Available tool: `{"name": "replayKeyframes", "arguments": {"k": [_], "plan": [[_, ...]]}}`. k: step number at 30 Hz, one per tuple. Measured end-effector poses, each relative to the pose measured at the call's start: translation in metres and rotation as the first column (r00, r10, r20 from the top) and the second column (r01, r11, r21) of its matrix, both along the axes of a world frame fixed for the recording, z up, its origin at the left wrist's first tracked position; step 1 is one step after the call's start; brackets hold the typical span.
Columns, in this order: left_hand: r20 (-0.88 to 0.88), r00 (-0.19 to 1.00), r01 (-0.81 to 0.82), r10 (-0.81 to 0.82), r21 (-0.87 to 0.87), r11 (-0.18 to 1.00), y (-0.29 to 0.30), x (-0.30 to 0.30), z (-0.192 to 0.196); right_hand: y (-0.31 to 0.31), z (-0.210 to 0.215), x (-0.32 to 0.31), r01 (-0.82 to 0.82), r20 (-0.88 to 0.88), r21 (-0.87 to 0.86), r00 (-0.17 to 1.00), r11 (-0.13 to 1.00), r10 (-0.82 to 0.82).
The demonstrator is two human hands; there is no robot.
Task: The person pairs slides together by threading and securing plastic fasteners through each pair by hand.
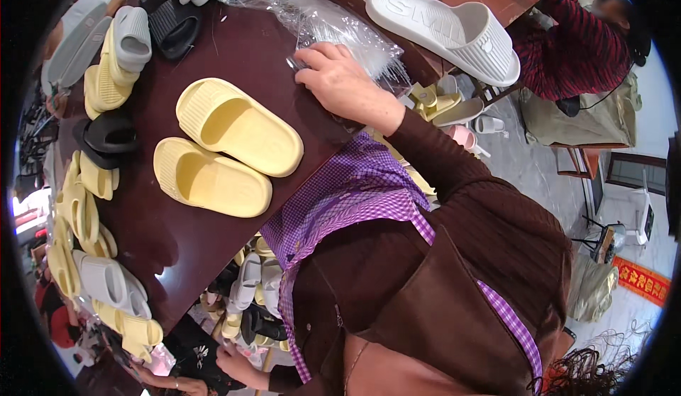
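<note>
A pair of yellow slide slippers (237,130) lies side by side on the dark red table (234,48), open heels toward me. Beyond them, my right hand (347,87) reaches over the table's edge. Its fingers are closed on the near end of a pile of clear plastic bags (312,16); the fingertips are partly hidden. Low at the left, below the table's edge, my left hand (241,366) hangs with its fingers loosely apart and nothing visible in it. Dark cloth is close to its fingers.
Yellow, grey and black slippers (106,282) line the table's left side. A large grey slipper (447,34) lies on a second table at upper right. More slippers (248,282) are stacked below the table. Another person (582,48) sits at far right; someone's arm (170,382) shows lower left.
</note>
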State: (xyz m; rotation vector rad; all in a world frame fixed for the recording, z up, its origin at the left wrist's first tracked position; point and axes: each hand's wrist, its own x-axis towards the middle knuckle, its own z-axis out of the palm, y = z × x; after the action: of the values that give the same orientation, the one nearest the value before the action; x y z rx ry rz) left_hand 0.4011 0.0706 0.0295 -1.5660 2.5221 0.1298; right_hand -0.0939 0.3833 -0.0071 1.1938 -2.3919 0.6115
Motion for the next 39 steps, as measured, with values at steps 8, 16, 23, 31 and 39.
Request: {"name": "replayKeyframes", "arguments": {"k": [8,16,23,31,39], "plan": [[-0.704,0.674,0.200,-0.223,-0.117,0.973,0.056,-0.187,0.016,0.007,0.006,0.012,-0.055,0.048,-0.306,0.996,0.950,0.074],[-0.913,0.131,0.836,-0.386,-0.108,0.537,0.158,-0.350,0.027,0.019,0.008,0.026,-0.005,0.173,-0.658,0.972,0.753,0.157],[-0.954,-0.073,0.880,-0.290,-0.199,0.432,0.186,-0.394,0.010,0.018,0.019,0.037,-0.078,0.127,-0.623,0.972,0.778,0.199],[-0.960,-0.165,0.839,-0.226,-0.257,0.479,0.191,-0.403,-0.003,0.009,0.015,0.034,-0.062,0.189,-0.600,0.958,0.798,0.217],[-0.831,0.173,0.936,0.528,0.306,0.175,0.172,-0.376,-0.012,0.018,-0.002,-0.013,0.034,0.291,-0.269,0.956,0.963,0.047]]}}
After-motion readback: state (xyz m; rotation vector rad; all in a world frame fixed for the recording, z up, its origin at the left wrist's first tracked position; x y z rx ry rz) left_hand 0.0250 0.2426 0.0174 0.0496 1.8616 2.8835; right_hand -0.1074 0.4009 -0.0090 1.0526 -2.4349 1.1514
